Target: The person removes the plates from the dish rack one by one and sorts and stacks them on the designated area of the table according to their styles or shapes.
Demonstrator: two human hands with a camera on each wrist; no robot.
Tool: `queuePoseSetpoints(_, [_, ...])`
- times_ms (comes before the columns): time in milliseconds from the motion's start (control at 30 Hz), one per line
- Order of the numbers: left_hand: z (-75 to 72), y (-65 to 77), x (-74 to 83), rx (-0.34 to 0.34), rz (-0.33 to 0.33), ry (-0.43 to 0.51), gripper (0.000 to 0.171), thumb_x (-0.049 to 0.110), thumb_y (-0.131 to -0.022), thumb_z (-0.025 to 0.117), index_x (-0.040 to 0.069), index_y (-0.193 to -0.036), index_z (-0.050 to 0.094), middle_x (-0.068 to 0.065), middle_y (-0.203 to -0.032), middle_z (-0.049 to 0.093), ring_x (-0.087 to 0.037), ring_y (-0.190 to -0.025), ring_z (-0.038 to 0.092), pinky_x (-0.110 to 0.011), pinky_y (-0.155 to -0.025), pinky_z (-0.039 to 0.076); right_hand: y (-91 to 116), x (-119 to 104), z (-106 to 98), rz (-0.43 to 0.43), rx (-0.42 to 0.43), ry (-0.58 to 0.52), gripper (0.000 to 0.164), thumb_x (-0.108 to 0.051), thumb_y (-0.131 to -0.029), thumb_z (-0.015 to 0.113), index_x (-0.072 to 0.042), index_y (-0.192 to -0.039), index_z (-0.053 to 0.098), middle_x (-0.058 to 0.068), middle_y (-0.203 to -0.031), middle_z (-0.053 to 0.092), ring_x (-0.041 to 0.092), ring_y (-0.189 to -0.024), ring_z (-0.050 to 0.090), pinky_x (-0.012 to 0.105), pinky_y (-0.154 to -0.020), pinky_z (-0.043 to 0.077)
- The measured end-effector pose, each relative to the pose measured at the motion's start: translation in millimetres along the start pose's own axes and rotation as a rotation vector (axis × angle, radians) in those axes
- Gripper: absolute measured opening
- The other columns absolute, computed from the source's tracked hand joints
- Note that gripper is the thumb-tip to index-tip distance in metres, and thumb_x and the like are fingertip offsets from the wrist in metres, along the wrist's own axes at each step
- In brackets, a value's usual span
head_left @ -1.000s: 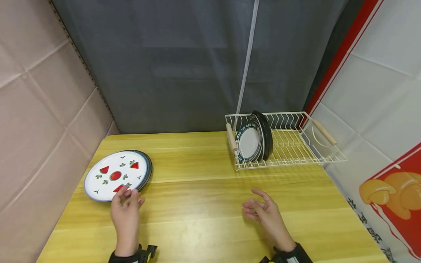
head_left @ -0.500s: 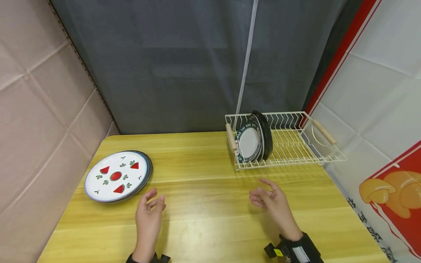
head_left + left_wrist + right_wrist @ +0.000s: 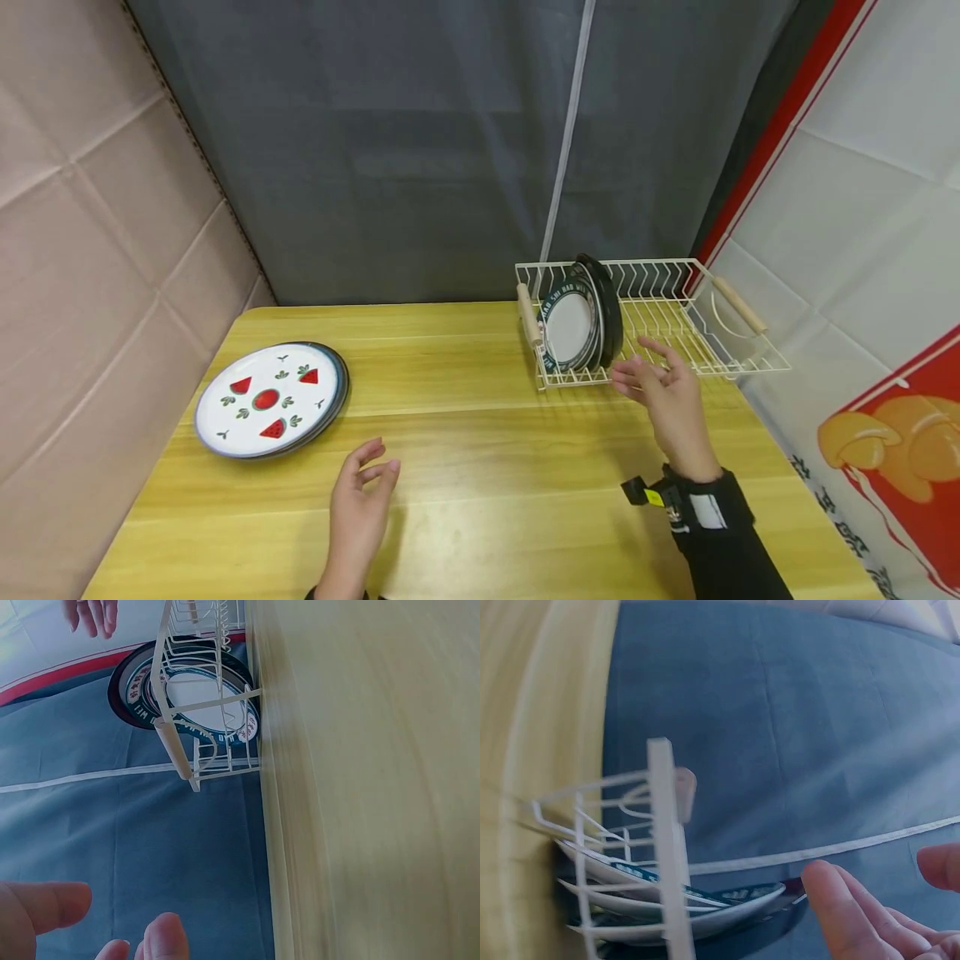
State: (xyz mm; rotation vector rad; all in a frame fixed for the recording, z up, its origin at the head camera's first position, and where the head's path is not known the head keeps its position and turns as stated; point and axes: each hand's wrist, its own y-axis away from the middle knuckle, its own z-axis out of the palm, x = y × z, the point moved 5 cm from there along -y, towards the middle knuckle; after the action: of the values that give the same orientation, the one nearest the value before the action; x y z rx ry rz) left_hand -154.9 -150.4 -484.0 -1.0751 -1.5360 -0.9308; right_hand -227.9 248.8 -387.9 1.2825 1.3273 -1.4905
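My right hand (image 3: 667, 404) hovers by the front edge of a cream wire dish rack (image 3: 667, 333), its fingers loosely bent and holding nothing. Several plates (image 3: 570, 327) with dark green lettered rims stand on edge at the rack's left end, a black one outermost on the right. The right wrist view shows these plates (image 3: 622, 904) edge-on beside the fingertips (image 3: 821, 881), with a gap visible. Over the table's front middle, my left hand (image 3: 360, 504) is held with relaxed fingers and nothing in it. To its upper left lies a stack of plates, a white watermelon-patterned plate (image 3: 247, 375) on top.
The rack has wooden handles, one on the left (image 3: 528, 315) and one on the right (image 3: 740, 305). A grey curtain (image 3: 375, 167) hangs behind the yellow wooden table (image 3: 450, 433). White sheeting (image 3: 870, 225) borders the right side, pinkish sheeting (image 3: 82, 275) the left.
My left hand has moved right, away from the stacked plates. My right hand has moved up and right to the front of the rack. The plates have stayed where they were.
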Motion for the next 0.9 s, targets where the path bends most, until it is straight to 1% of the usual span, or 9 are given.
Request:
queuePoseSetpoints(100, [3.2,1.7,2.0,-0.035,0.013,0.002,0.044,0.017,-0.096,0.067,0.007,-0.136,0.053,-0.013,-0.136,0.055,-0.018,-0.109,0.060,-0.017,-0.079,0.053,-12.8,-7.9,-1.6,-0.031,0.042,0.075,0.051,-0.024,-0.101,0.059,-0.001,-0.142,0.041,0.002,-0.096,0.075,0.012,-0.086,0.073,0.026,-0.076,0.060])
queuePoseSetpoints(200, [6.1,3.0,3.3,-0.059,0.030,-0.007,0.045,0.017,-0.095,0.069,0.008,-0.136,0.053,-0.013,-0.135,0.056,-0.024,-0.115,0.058,-0.019,-0.086,0.053,-24.3,-12.6,-3.7,-0.054,0.088,0.189,0.049,-0.026,-0.101,0.057,-0.003,-0.143,0.043,0.012,-0.103,0.074,0.007,-0.084,0.072,0.022,-0.076,0.059])
queuePoseSetpoints(333, [9.6,3.7,4.7,-0.071,0.054,-0.028,0.046,0.016,-0.093,0.070,0.007,-0.135,0.054,-0.013,-0.133,0.058,-0.029,-0.118,0.056,-0.033,-0.097,0.052,-38.5,-14.3,-5.9,-0.077,0.141,0.343,0.049,-0.030,-0.102,0.055,-0.005,-0.143,0.046,0.024,-0.112,0.070,0.003,-0.084,0.071,0.015,-0.075,0.057])
queuePoseSetpoints(433, [11.7,4.3,5.8,-0.076,0.063,-0.033,0.046,0.017,-0.093,0.071,0.006,-0.135,0.055,-0.014,-0.134,0.058,-0.030,-0.118,0.056,-0.042,-0.101,0.050,-47.9,-12.9,-7.2,-0.095,0.182,0.472,0.048,-0.033,-0.102,0.055,-0.008,-0.142,0.049,0.021,-0.114,0.071,0.013,-0.090,0.071,0.012,-0.075,0.054])
queuePoseSetpoints(467, [12.3,4.6,6.2,-0.079,0.061,-0.033,0.047,0.018,-0.093,0.071,0.006,-0.135,0.055,-0.013,-0.135,0.058,-0.029,-0.119,0.056,-0.043,-0.101,0.050,-50.6,-12.0,-7.5,-0.096,0.192,0.515,0.048,-0.034,-0.102,0.055,-0.008,-0.142,0.050,0.020,-0.115,0.071,0.018,-0.093,0.070,0.015,-0.075,0.053])
queuePoseSetpoints(567, [13.9,4.9,6.3,-0.092,0.055,-0.033,0.048,0.019,-0.093,0.071,0.006,-0.136,0.054,-0.012,-0.137,0.057,-0.028,-0.120,0.055,-0.045,-0.103,0.049,-58.6,-7.5,-6.0,-0.108,0.203,0.628,0.049,-0.036,-0.101,0.054,-0.007,-0.141,0.051,0.019,-0.119,0.070,0.032,-0.102,0.067,0.032,-0.081,0.053])
queuePoseSetpoints(667, [15.3,5.4,5.8,-0.106,0.060,-0.041,0.050,0.021,-0.093,0.071,0.005,-0.137,0.053,-0.014,-0.138,0.056,-0.030,-0.121,0.055,-0.047,-0.104,0.048,-67.1,-2.7,-0.8,-0.125,0.176,0.672,0.051,-0.034,-0.101,0.056,-0.003,-0.140,0.051,0.022,-0.123,0.067,0.038,-0.108,0.065,0.049,-0.090,0.053])
queuePoseSetpoints(767, [17.5,5.6,4.8,-0.116,0.066,-0.049,0.050,0.021,-0.093,0.070,0.005,-0.137,0.053,-0.015,-0.138,0.056,-0.032,-0.121,0.055,-0.050,-0.104,0.047,-74.8,1.6,6.0,-0.130,0.135,0.695,0.053,-0.034,-0.100,0.058,0.000,-0.139,0.050,0.025,-0.125,0.064,0.041,-0.112,0.064,0.053,-0.095,0.053])
queuePoseSetpoints(900, [19.3,5.4,4.6,-0.115,0.060,-0.051,0.049,0.020,-0.093,0.071,0.007,-0.136,0.054,-0.014,-0.136,0.056,-0.032,-0.121,0.055,-0.050,-0.104,0.047,-81.5,6.8,11.7,-0.108,0.097,0.758,0.059,-0.038,-0.099,0.058,0.002,-0.141,0.048,0.027,-0.126,0.063,0.042,-0.112,0.063,0.055,-0.092,0.054])
